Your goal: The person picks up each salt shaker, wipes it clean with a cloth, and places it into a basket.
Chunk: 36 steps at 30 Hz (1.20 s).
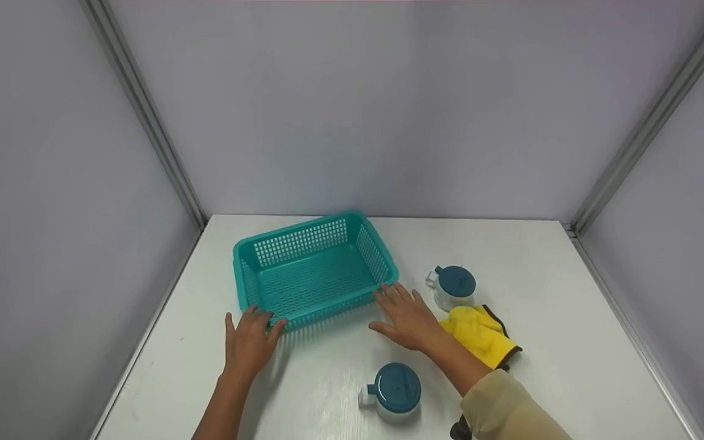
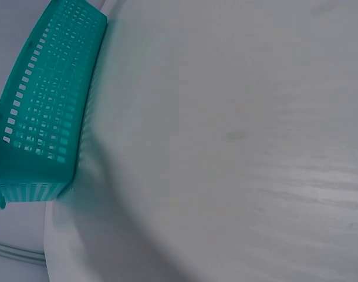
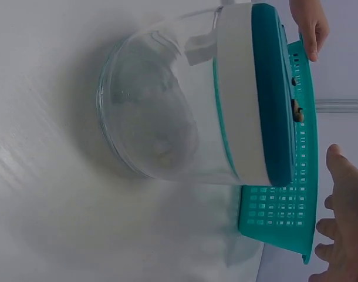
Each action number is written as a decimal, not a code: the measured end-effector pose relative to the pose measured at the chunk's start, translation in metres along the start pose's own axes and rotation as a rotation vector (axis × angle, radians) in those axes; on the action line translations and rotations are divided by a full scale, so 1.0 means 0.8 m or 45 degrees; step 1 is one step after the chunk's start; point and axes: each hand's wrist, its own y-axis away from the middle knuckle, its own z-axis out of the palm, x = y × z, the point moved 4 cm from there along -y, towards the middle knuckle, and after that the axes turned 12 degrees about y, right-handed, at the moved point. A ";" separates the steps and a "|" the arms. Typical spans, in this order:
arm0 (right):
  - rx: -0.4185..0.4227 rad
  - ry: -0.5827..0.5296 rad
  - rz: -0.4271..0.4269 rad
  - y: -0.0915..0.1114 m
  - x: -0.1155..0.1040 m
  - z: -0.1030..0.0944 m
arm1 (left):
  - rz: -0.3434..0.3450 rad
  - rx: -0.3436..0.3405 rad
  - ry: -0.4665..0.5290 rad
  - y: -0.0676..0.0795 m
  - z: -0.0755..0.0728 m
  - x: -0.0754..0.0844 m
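Note:
A teal plastic basket [image 1: 312,278] with lattice walls sits at an angle on the white table. My left hand [image 1: 250,342] is at its front left corner, fingers spread loosely, fingertips right at the rim. My right hand [image 1: 410,321] reaches to the front right corner, fingers extended and thumb apart, its fingertips at the rim. In the right wrist view the fingers of the right hand [image 3: 346,223] lie spread beside the basket [image 3: 279,211]. Close below that hand stands a clear jar [image 3: 161,111] with a white collar and blue lid.
Another blue-lidded jar [image 1: 454,287] stands right of the basket. A yellow cloth [image 1: 480,336] with dark edging lies crumpled beside it, partly behind the right forearm. A small dark object [image 1: 461,429] shows by the sleeve. Grey panels wall the table [image 1: 168,360] at the back and sides.

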 end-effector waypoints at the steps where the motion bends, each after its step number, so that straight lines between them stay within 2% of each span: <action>1: -0.002 -0.006 -0.006 -0.001 0.000 0.003 | -0.007 0.003 0.001 0.000 0.002 -0.002; 6: 0.019 -0.041 -0.052 -0.005 0.003 0.014 | -0.037 0.016 -0.006 -0.002 0.013 -0.010; 11: 0.015 -0.088 -0.095 -0.006 -0.001 0.010 | -0.051 0.015 -0.028 -0.003 0.011 -0.012; 15: 0.012 -0.091 -0.135 -0.005 -0.005 0.006 | -0.013 0.047 -0.029 -0.004 0.011 -0.009; 25: -0.023 -0.043 -0.247 -0.004 -0.027 -0.005 | 0.155 0.138 -0.003 -0.002 0.018 0.002; 30: -0.055 -0.055 -0.254 -0.004 -0.037 -0.011 | 0.164 0.146 0.003 -0.003 0.018 -0.002; 36: -0.040 -0.055 -0.270 -0.006 -0.044 -0.017 | 0.129 0.097 0.052 -0.007 0.016 -0.011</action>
